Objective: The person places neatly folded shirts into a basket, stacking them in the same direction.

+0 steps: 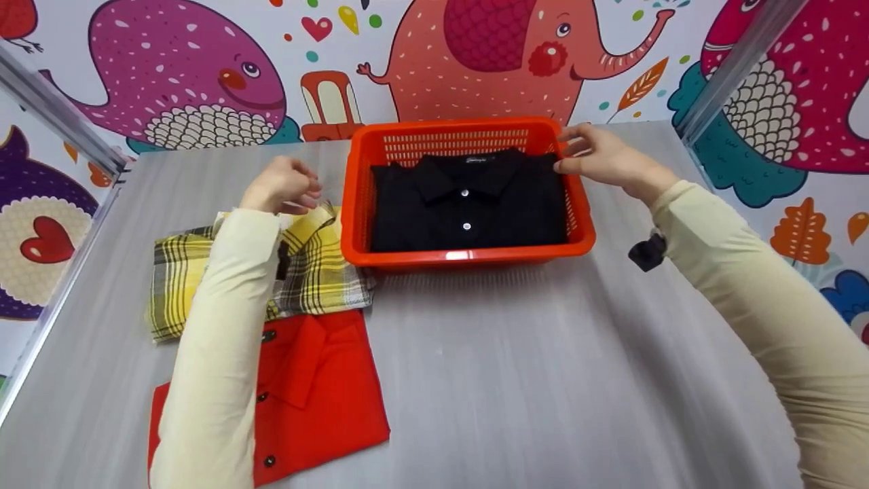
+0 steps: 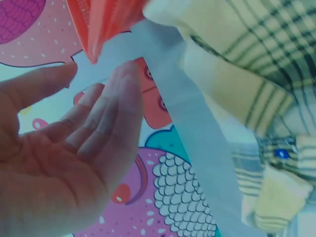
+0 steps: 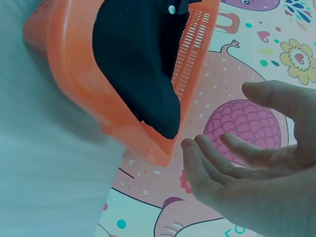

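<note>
A black collared shirt (image 1: 421,210) with white buttons lies folded inside an orange-red plastic basket (image 1: 468,258). My right hand (image 1: 604,159) is at the basket's right rim, fingers loosely bent; the right wrist view shows a gap between its fingertips and the basket corner. To the left of the basket, my left hand (image 1: 282,185) hovers over a folded yellow plaid shirt (image 1: 326,272), holding nothing. In the left wrist view its fingers are relaxed and apart from the basket. A folded red shirt (image 1: 333,394) lies nearer, partly under my left forearm.
The grey table (image 1: 502,380) extends in front of and right of the basket. Behind it stands a wall (image 1: 380,41) printed with cartoon animals, with metal frame posts (image 1: 730,75) at the corners. The plaid shirt's edge meets the basket's left side.
</note>
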Motion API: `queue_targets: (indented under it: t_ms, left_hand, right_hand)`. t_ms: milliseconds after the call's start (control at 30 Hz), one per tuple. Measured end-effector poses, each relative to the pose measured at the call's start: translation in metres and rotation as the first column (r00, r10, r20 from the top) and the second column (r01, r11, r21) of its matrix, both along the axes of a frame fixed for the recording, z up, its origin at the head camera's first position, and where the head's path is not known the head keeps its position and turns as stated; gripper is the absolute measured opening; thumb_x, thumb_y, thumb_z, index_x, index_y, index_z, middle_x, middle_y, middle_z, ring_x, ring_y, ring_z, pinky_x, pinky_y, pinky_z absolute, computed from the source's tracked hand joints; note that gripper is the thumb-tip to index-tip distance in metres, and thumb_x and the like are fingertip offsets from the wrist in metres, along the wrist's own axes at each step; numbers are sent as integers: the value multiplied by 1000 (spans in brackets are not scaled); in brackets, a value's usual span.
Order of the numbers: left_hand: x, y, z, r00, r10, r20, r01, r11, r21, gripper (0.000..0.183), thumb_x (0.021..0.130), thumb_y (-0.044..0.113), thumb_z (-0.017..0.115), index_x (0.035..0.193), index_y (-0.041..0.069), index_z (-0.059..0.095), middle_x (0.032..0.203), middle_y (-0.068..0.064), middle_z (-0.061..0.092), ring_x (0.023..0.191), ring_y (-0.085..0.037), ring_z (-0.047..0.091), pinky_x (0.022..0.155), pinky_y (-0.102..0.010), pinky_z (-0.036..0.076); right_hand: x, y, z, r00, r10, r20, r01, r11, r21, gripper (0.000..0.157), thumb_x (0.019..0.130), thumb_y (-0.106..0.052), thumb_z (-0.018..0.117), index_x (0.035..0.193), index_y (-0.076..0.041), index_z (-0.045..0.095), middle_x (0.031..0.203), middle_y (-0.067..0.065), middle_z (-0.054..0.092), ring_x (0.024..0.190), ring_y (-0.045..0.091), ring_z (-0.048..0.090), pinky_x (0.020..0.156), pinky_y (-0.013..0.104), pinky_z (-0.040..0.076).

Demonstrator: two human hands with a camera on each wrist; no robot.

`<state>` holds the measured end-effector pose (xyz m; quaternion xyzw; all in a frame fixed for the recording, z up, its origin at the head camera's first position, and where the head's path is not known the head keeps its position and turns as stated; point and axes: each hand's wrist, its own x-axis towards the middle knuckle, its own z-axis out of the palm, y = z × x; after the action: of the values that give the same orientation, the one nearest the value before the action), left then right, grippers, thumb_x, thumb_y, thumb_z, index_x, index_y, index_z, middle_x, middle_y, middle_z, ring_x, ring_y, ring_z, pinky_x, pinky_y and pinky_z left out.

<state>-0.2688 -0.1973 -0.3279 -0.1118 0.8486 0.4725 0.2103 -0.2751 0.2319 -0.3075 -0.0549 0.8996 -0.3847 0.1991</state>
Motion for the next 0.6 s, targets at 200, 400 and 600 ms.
queue_targets:
  t_ms: [200,400,600]
  left_hand:
    - [8,-13,-5,1000,-28,14,28,1000,-10,26,99,9,48,120,-6,44,98,-11,55,70,-11,59,67,-25,54]
    - [17,-22,-8,996,-79,34,80,997,-25,35,100,15,47,127,-7,41,111,-17,52,77,-12,58,71,-26,53]
    - [29,-26,-12,990,-134,35,135,991,-19,35,100,13,46,127,-8,41,119,-21,48,83,-13,54,71,-24,52]
  right_hand:
    - [12,5,0,999,17,-39,-17,1000,-14,57,95,-20,58,141,1,33,141,24,38,127,40,37,104,56,35]
    - [31,8,-1,997,61,-37,-61,998,-11,51,95,-17,58,137,1,36,136,23,41,123,39,40,101,56,38]
    - [51,3,-8,989,121,-83,-123,992,-30,43,94,-12,58,133,1,43,127,20,49,114,35,47,94,50,45]
